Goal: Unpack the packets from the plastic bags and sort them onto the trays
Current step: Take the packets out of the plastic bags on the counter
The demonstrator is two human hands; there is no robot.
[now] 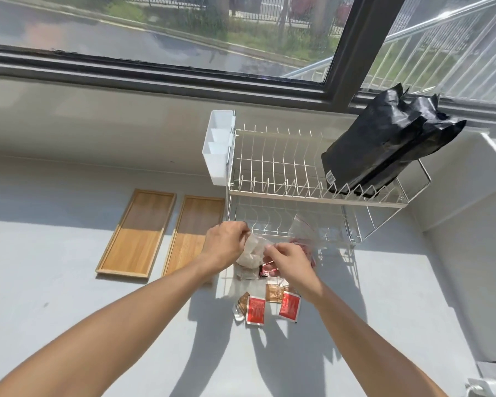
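Note:
My left hand [224, 244] and my right hand [288, 262] both grip a clear plastic bag [254, 249] held just above the counter, in front of the rack. The bag holds pale brownish packets. Below my hands several loose packets lie on the counter: a red packet [255, 310], another red packet [289, 306] and a brown packet [273, 293]. A dark red packet [265, 269] shows just under my right hand. Another clear bag with a red zip strip [302, 229] lies by the rack's lower tier. Two bare wooden trays, the left tray [136, 233] and the right tray [192, 233], lie side by side to the left.
A two-tier white wire dish rack [284, 167] stands behind my hands with a white cutlery holder [218, 147] on its left end and black foil bags [384, 147] on its upper tier. A window runs along the back. The grey counter [69, 282] stretches left.

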